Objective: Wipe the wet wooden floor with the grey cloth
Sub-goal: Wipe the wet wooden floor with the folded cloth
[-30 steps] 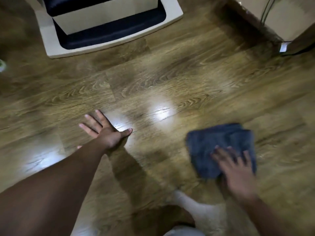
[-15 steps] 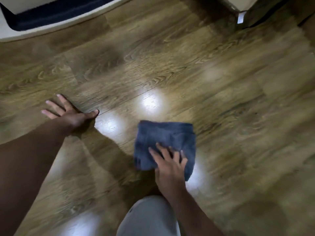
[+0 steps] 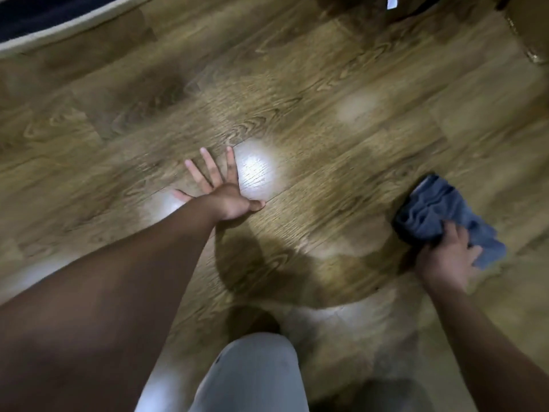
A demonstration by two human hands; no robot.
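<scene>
The wooden floor (image 3: pixel 326 120) fills the view, brown planks with bright glossy reflections near the middle. My left hand (image 3: pixel 221 188) lies flat on the planks at centre, fingers spread, bearing weight. At the right, the grey cloth (image 3: pixel 430 209) is bunched and rumpled on the floor. My right hand (image 3: pixel 445 257) sits on the cloth's near edge, fingers curled into the fabric. The cloth's near part is hidden under that hand.
A white-edged dark mat or base (image 3: pixel 44 28) lies at the top left. Dark furniture and a white tag (image 3: pixel 392 1) sit at the top right. My knee in light trousers (image 3: pixel 255 373) is at the bottom centre.
The cloth has swept from the centre to the right under my right hand and is now bunched up. My left hand stays planted; the view has shifted.
</scene>
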